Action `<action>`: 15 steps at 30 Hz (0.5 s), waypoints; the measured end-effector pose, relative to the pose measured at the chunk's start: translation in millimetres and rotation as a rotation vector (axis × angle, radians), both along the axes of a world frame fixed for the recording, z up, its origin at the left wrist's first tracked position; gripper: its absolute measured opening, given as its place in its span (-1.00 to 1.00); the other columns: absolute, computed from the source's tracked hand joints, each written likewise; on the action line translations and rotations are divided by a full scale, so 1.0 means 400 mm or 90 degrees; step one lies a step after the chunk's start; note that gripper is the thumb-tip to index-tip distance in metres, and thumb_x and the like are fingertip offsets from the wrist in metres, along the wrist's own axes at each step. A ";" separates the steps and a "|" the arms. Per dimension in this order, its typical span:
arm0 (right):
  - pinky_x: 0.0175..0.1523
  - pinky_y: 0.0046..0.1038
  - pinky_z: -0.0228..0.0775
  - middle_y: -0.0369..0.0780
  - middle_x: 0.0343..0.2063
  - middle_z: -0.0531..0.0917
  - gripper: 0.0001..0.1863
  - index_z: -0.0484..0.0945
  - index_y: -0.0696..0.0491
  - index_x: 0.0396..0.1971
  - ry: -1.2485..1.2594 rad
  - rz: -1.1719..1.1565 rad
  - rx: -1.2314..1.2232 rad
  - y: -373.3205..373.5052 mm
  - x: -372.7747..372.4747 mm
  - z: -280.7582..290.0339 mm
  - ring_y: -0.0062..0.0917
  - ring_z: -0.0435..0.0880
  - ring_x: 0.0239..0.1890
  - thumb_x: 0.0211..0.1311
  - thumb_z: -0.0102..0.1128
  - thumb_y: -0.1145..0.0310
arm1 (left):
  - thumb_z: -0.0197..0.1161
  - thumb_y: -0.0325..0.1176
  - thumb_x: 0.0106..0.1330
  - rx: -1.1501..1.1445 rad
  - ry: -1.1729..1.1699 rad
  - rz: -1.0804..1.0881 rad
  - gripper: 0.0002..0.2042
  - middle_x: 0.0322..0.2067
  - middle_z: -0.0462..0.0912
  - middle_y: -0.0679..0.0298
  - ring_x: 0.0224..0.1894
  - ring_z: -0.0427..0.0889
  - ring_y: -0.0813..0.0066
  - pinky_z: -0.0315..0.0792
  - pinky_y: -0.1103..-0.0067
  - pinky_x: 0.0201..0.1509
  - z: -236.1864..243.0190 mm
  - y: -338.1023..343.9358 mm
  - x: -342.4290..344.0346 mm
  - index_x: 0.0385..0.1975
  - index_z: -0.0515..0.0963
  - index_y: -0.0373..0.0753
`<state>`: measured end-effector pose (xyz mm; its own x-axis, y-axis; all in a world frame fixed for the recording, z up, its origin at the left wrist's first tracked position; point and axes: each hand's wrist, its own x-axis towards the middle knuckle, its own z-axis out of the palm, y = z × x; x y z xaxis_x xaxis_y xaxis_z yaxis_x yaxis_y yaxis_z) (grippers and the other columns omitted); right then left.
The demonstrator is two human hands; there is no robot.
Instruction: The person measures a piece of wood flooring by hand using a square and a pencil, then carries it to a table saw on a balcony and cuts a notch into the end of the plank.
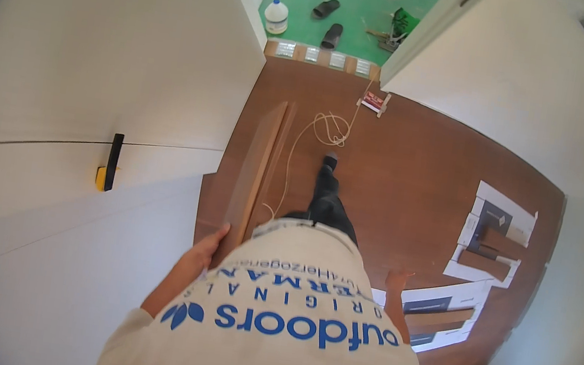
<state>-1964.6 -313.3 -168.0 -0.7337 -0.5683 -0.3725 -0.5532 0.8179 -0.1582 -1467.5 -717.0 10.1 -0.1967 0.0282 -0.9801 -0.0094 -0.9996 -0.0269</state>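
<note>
My left hand (209, 243) is closed at the near end of a long brown wooden plank (257, 163), beside the white wall on the left. The plank runs away from me toward the doorway, with a narrow strip along its right side. My right hand (398, 280) hangs low at my right side, above the floor, with a finger stretched out and nothing visible in it. Near it, short brown board pieces (440, 319) lie on a white and dark flattened cardboard sheet (481, 295).
A pale cord (331, 128) lies coiled on the brown plank floor (396, 182), near a small red and white box (373, 101). More board pieces (483, 264) rest on cardboard at right. Beyond the doorway are a white jug (276, 17) and dark slippers (333, 36) on green flooring.
</note>
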 end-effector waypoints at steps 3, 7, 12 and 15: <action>0.49 0.11 -0.11 0.04 0.38 0.28 -0.35 0.22 0.12 0.38 0.129 0.041 0.059 -0.081 -0.332 0.027 -0.08 0.34 0.37 0.31 0.08 0.26 | 0.30 0.27 0.22 0.058 -0.033 0.013 -0.23 0.17 0.57 0.13 0.16 0.56 0.22 0.49 0.31 0.21 0.032 -0.166 -0.172 0.28 0.44 -0.20; 0.47 -0.11 0.07 0.19 0.37 0.21 -0.29 0.10 0.30 0.36 0.090 -0.233 -0.366 -0.845 -0.529 0.178 0.05 0.25 0.38 0.38 0.16 0.25 | 0.38 0.31 0.11 -0.090 -0.099 -0.005 -0.14 0.20 0.55 0.09 0.18 0.55 0.19 0.51 0.29 0.17 0.066 -0.368 -0.228 0.29 0.43 -0.20; 0.25 -0.19 0.28 0.08 0.26 0.37 -0.30 0.11 0.23 0.37 0.460 -0.110 -0.656 -1.578 -0.849 0.724 -0.15 0.45 0.11 0.39 0.19 0.25 | 0.40 0.29 0.10 -0.045 -0.052 0.087 -0.16 0.15 0.59 0.05 0.10 0.61 0.16 0.57 0.24 0.04 0.028 -0.685 -0.381 0.28 0.43 -0.18; 0.10 -0.26 0.30 0.07 0.28 0.29 -0.33 0.11 0.24 0.35 0.627 0.002 -0.740 -1.845 -0.876 0.976 -0.23 0.38 0.01 0.38 0.16 0.27 | 0.40 0.30 0.08 -0.094 0.000 0.074 -0.18 0.11 0.62 0.05 0.05 0.64 0.17 0.60 0.26 0.01 0.012 -0.899 -0.466 0.26 0.46 -0.13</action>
